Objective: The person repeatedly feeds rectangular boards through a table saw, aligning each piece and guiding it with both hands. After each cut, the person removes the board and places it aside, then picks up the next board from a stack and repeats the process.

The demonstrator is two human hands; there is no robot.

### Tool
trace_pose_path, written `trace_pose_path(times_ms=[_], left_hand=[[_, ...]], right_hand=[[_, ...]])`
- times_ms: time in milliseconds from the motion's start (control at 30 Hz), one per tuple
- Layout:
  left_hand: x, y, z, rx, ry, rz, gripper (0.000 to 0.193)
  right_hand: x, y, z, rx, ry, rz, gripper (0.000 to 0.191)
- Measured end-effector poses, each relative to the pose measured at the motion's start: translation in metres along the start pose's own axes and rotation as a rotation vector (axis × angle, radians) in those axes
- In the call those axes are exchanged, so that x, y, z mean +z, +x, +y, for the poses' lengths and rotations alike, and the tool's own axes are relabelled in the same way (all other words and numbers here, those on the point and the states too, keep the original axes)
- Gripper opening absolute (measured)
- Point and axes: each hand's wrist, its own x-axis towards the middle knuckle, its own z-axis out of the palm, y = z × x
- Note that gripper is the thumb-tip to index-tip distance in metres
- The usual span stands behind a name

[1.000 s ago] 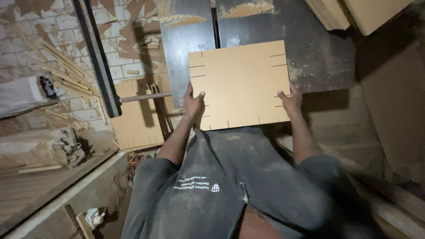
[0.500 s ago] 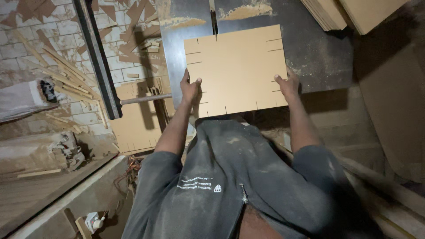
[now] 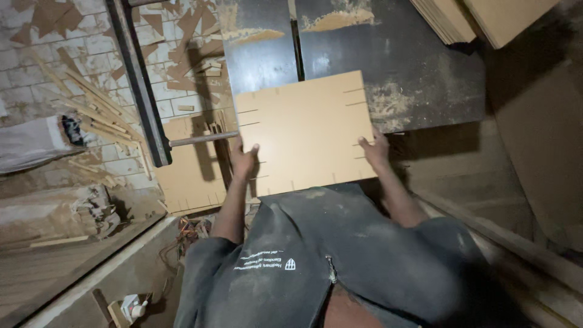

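We are gripping the slotted board (image 3: 303, 136) at its near corners, left hand (image 3: 243, 159) and right hand (image 3: 375, 149) both clenched; it is now lying lower on the saw table (image 3: 419, 67), its far edge meeting the blade slot (image 3: 297, 51)

Dusty dark grey short-sleeved shirt — small white print and emblem on the chest, forearms bare — sawdust-smeared

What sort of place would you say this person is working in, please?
Probably a woodworking shop: both hands hold a slotted board on a dark saw table dusted with sawdust, and wood offcuts litter the brick floor.
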Motion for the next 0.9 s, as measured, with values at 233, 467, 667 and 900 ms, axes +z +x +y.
trace_pose_path(times_ms=[233,467,667,900], left_hand=[[-0.034,0.030,0.015,0.076,-0.132,-0.021,0.067],[-0.032,0.031,0.027,0.032,-0.228,-0.049,0.063],[-0.034,0.047,0.041,0.043,-0.250,-0.066,0.062],[-0.032,0.077,0.065,0.072,-0.119,-0.012,0.064]], right_hand=[[0.042,0.011,-0.030,0.043,0.029,0.015,0.051],[0.042,0.014,-0.045,0.057,-0.011,0.006,0.050],[0.051,0.034,-0.051,-0.089,-0.145,0.084,0.053],[0.058,0.060,-0.082,-0.032,0.041,0.021,0.052]])
